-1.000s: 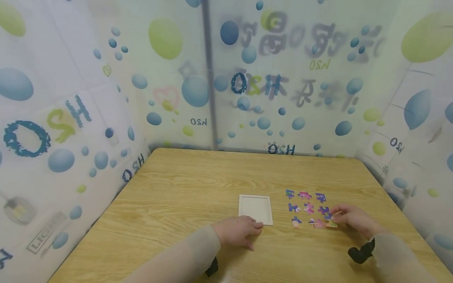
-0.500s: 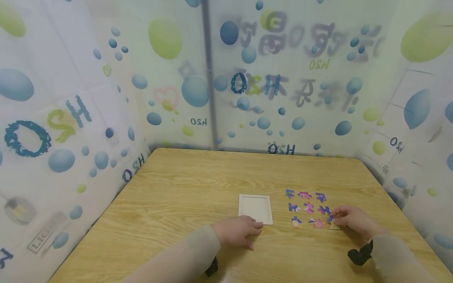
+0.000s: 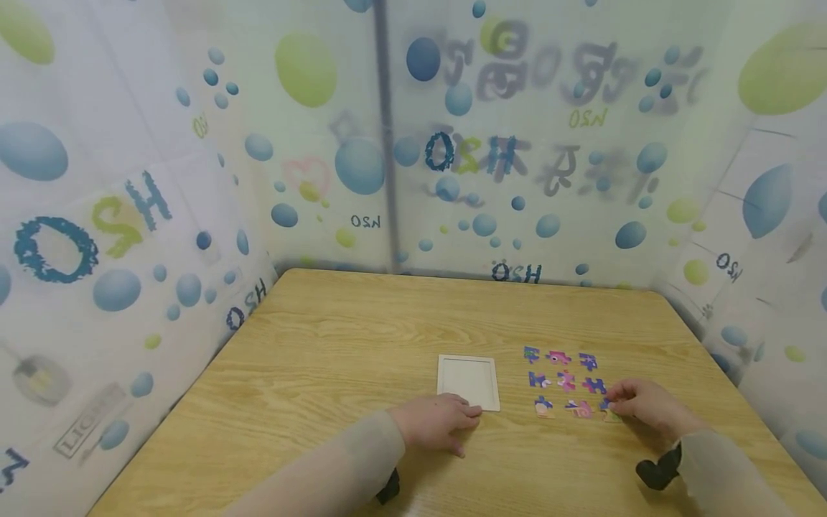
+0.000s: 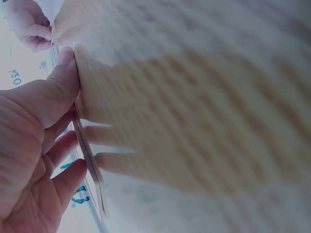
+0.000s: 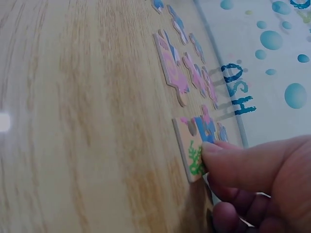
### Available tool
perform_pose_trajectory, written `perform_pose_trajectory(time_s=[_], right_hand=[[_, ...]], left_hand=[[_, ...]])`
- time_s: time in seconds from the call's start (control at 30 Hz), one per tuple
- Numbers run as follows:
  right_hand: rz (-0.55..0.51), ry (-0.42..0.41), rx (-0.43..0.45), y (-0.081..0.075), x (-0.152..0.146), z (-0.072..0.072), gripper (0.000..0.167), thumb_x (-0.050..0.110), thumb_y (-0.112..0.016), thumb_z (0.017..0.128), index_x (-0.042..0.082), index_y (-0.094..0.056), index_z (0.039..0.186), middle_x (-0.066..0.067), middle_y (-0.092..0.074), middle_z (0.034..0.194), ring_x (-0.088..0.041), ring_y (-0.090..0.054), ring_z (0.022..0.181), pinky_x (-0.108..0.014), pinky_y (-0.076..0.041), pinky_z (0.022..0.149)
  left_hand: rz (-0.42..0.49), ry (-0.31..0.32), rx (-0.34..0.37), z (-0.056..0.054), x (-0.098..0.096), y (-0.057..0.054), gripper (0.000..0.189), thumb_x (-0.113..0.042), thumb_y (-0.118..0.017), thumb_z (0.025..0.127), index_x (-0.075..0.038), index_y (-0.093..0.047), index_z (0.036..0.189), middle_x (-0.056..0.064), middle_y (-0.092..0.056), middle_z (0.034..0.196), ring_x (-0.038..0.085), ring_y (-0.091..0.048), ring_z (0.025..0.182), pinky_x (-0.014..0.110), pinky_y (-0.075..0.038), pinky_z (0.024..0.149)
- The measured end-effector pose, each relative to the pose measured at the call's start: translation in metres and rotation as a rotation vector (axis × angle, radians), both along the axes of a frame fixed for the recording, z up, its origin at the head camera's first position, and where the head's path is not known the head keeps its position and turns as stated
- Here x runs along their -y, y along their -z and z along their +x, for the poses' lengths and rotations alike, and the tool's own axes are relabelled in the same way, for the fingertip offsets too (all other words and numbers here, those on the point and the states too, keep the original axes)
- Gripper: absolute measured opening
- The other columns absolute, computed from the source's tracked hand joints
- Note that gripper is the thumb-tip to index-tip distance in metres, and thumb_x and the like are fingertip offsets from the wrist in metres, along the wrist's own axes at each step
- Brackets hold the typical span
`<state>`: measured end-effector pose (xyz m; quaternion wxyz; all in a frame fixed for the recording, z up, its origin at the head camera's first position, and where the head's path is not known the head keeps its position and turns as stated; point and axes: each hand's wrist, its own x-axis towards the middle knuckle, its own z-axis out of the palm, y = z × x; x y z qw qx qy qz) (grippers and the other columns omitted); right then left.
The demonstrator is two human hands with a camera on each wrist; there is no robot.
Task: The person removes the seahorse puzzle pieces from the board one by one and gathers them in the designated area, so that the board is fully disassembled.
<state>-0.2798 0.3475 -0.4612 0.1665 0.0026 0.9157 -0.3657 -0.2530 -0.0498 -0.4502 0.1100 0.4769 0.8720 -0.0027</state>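
Note:
My right hand (image 3: 649, 403) is at the right end of the front row of puzzle pieces. Its thumb and fingers pinch a jigsaw piece (image 5: 190, 151) with a green plant printed on a tan and blue ground. Several other pieces, among them a pink one (image 3: 579, 409), are spread in loose rows to the left and behind. My left hand (image 3: 436, 424) rests with its fingertips at the near edge of a pale square puzzle tray (image 3: 495, 388). From the left wrist, the tray appears edge-on behind the fingers (image 4: 70, 177).
The wooden table (image 3: 336, 337) runs back to a printed curtain (image 3: 549, 222) with blue and green dots, which also hangs at both sides. A dark wrist strap (image 3: 660, 470) shows below my right hand.
The piece with the green plant has shifted slightly right and tipped in my right fingers. My left hand stays at the tray. The head view has swung a little.

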Motion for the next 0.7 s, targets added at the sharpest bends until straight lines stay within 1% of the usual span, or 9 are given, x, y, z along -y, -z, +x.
perform_pose_trajectory(time_s=[0.1,0.2,0.37,0.53,0.63,0.7], right_hand=[[-0.008,0.013,0.004,0.001,0.001,0.000,0.020,0.012,-0.067,0.089,-0.001,-0.062,0.102,-0.007,-0.059,0.095,-0.025,-0.051,0.091,-0.042,-0.041,0.079],[-0.018,0.025,0.004,0.002,0.001,0.000,0.019,0.011,-0.066,0.088,-0.002,-0.062,0.101,-0.007,-0.059,0.094,-0.024,-0.051,0.091,-0.042,-0.040,0.079],[-0.012,0.025,-0.028,0.001,0.001,0.000,0.019,0.011,-0.066,0.089,-0.003,-0.061,0.100,-0.007,-0.060,0.094,-0.022,-0.051,0.089,-0.036,-0.039,0.076],[-0.022,0.048,-0.053,-0.002,0.003,0.002,0.023,0.014,-0.064,0.091,-0.004,-0.061,0.104,-0.008,-0.061,0.095,-0.022,-0.052,0.088,-0.032,-0.042,0.072],[-0.038,0.058,-0.080,-0.007,0.007,0.003,0.029,0.021,-0.061,0.094,-0.005,-0.060,0.108,-0.010,-0.061,0.099,-0.025,-0.054,0.092,-0.036,-0.045,0.073],[-0.051,0.058,-0.103,-0.011,0.012,0.003,0.035,0.026,-0.058,0.097,-0.005,-0.059,0.112,-0.014,-0.062,0.105,-0.029,-0.055,0.097,-0.041,-0.047,0.078]], left_hand=[[0.004,0.000,-0.005,0.000,0.000,0.000,0.060,-0.043,-0.063,0.089,-0.014,-0.050,0.140,-0.003,-0.042,0.148,0.013,-0.041,0.133,0.022,-0.032,0.109],[0.008,0.003,-0.024,0.001,0.001,0.000,0.060,-0.043,-0.063,0.089,-0.015,-0.051,0.140,-0.005,-0.043,0.148,0.011,-0.043,0.129,0.020,-0.034,0.106],[0.013,0.021,-0.059,0.001,0.001,0.000,0.058,-0.043,-0.063,0.089,-0.014,-0.053,0.139,-0.005,-0.045,0.146,0.008,-0.047,0.122,0.018,-0.037,0.102],[0.018,0.028,-0.069,0.002,0.001,0.000,0.056,-0.043,-0.064,0.089,-0.016,-0.055,0.137,-0.005,-0.046,0.145,0.009,-0.047,0.123,0.019,-0.038,0.102],[0.034,0.029,-0.069,0.003,0.002,0.001,0.054,-0.043,-0.063,0.090,-0.017,-0.056,0.136,-0.005,-0.046,0.145,0.010,-0.047,0.126,0.021,-0.038,0.103],[0.048,0.037,-0.077,0.004,0.004,0.000,0.053,-0.044,-0.062,0.091,-0.018,-0.056,0.136,-0.003,-0.046,0.146,0.013,-0.046,0.128,0.023,-0.037,0.105]])
